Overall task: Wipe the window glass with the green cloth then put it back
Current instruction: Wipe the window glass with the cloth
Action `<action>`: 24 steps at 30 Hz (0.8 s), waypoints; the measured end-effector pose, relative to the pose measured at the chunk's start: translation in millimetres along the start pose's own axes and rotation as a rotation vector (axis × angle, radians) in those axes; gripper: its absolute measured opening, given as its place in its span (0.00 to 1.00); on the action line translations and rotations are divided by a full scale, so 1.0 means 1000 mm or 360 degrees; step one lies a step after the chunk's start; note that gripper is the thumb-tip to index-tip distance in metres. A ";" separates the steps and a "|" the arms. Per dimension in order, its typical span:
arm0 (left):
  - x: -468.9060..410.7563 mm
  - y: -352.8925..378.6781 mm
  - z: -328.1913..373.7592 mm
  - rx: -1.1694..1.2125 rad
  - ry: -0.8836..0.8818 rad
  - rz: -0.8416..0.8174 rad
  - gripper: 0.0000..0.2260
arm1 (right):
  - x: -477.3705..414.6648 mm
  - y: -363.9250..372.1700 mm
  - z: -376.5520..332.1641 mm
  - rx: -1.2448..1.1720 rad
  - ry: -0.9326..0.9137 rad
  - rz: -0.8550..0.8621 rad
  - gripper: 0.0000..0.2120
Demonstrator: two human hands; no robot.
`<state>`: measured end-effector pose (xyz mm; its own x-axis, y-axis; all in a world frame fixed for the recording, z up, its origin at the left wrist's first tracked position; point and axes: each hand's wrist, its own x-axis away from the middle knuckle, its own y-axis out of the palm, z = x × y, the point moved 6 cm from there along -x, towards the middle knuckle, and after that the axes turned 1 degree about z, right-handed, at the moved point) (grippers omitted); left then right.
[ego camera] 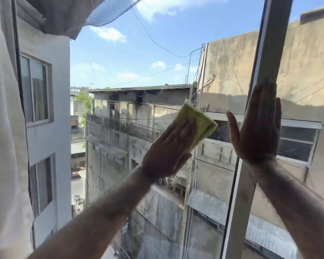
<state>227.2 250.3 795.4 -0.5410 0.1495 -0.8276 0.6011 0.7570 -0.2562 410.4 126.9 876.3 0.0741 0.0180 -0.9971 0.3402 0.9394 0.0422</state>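
On the window glass [120,58], the wiping was half done.
The left hand [169,148] pressed the green cloth [198,122] flat with straight fingers. The right hand [258,128] lay flat and held nothing. The cloth was not put back yet.

Upper-floor room: curtain [6,128], window glass [120,71], rooftops.

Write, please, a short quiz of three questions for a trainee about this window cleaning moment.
1. True or false: the left hand presses the green cloth flat against the window glass.
2. The right hand lies against: A) the white frame bar; B) the green cloth; C) the left hand.
3. Fill in: the fingers of both hands are ____.
Key: 1 true; 2 A; 3 straight.
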 end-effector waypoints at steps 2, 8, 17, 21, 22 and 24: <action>0.040 0.002 -0.005 -0.0045 0.0115 -0.0070 0.28 | -0.001 -0.001 0.000 -0.0012 0.0010 -0.0009 0.39; 0.061 -0.049 -0.137 -0.0076 -0.1719 0.0380 0.30 | 0.000 0.001 -0.001 0.0004 0.0007 -0.0039 0.39; -0.026 -0.002 0.021 0.0079 0.0077 0.0003 0.30 | 0.001 -0.001 -0.001 0.0024 0.0003 -0.0049 0.39; 0.060 0.001 0.011 0.0094 0.0008 -0.0078 0.28 | 0.000 -0.001 -0.001 0.0004 0.0009 -0.0085 0.39; 0.073 -0.006 -0.011 0.0083 -0.0252 -0.0006 0.28 | 0.000 -0.001 -0.001 -0.0008 0.0010 -0.0090 0.40; 0.086 -0.021 -0.062 0.0019 -0.0928 0.0130 0.29 | -0.001 -0.001 -0.002 -0.0019 0.0008 -0.0080 0.40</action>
<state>130.9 286.7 760.7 -0.0818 -0.1702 -0.9820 0.6357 0.7500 -0.1830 408.5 126.5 877.2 0.0521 -0.0278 -0.9983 0.3323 0.9431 -0.0089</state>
